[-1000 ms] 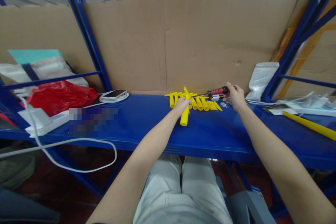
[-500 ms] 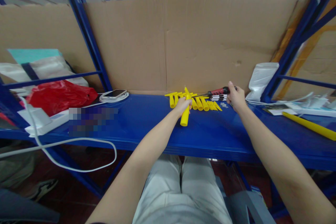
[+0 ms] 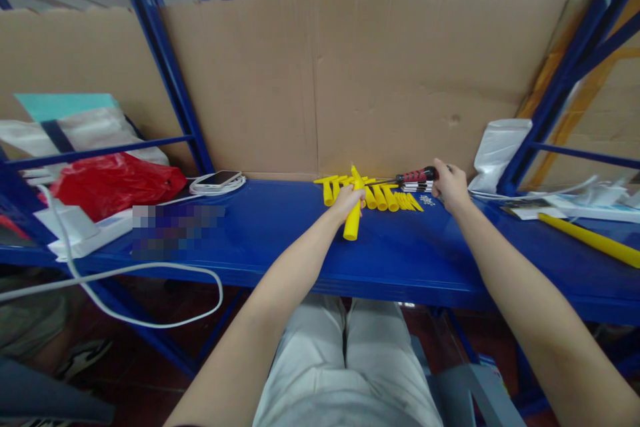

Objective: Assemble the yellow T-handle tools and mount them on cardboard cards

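My left hand (image 3: 349, 201) is closed around a yellow plastic piece with a round tubular handle (image 3: 352, 225), its narrow end pointing to the cardboard. In my right hand (image 3: 449, 185) is a screwdriver with a red and black handle (image 3: 419, 175), held level. Its thin shaft runs left to the upper part of the yellow piece; whether the tip sits in a screw is too small to tell. Behind and beside my left hand lie several similar yellow tubular pieces (image 3: 381, 199) and thin yellow parts (image 3: 409, 201). Small screws (image 3: 427, 200) lie by my right hand.
A cardboard sheet (image 3: 240, 93) stands along the back of the blue shelf (image 3: 280, 227). A phone (image 3: 220, 178) on a coiled white cable, a red bag (image 3: 120, 180) and a power strip (image 3: 95, 237) are left. A white pouch (image 3: 500, 153) and a long yellow piece (image 3: 590, 240) are right.
My right hand has shifted very slightly and turned a little on the screwdriver handle. My left hand and the yellow piece stay in place.
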A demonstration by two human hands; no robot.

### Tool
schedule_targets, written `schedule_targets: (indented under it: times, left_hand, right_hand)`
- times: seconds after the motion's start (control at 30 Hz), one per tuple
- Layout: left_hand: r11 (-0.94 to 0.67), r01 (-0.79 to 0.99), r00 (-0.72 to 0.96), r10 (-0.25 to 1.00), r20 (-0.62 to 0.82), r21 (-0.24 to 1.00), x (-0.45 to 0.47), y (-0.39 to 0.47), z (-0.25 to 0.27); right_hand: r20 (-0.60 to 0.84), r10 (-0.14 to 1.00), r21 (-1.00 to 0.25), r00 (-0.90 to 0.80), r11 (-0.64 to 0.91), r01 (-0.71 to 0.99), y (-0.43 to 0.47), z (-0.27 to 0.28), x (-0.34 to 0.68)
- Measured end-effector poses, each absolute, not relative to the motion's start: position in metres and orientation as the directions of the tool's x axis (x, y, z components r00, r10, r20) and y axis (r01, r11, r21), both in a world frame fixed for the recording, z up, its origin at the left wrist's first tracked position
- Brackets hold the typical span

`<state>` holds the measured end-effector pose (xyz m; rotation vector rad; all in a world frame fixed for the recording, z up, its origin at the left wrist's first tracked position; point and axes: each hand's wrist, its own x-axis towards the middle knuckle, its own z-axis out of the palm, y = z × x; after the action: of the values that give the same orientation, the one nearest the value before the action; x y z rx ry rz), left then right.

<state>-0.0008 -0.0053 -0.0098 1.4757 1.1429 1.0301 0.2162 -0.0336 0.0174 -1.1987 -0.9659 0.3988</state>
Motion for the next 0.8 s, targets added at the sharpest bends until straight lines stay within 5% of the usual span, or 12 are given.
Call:
schedule_targets:
  times: [0.2,0.8]
  left_hand:
    - [-0.098,0.164,0.218,0.974,0.061,0.982,0.0001,-0.0062,-0.0097]
    - [-0.090,0.154,0.215,0.975,0.056,0.984,0.0016,-0.0046,-0.0097]
  right_hand:
    - [0.348,0.777,-0.927,0.524,0.369,0.068,-0.0336,0.0190,0.2162]
    - [0.364,0.759,-0.918,0.540,0.389,0.071,-0.0287,0.0158,0.2219]
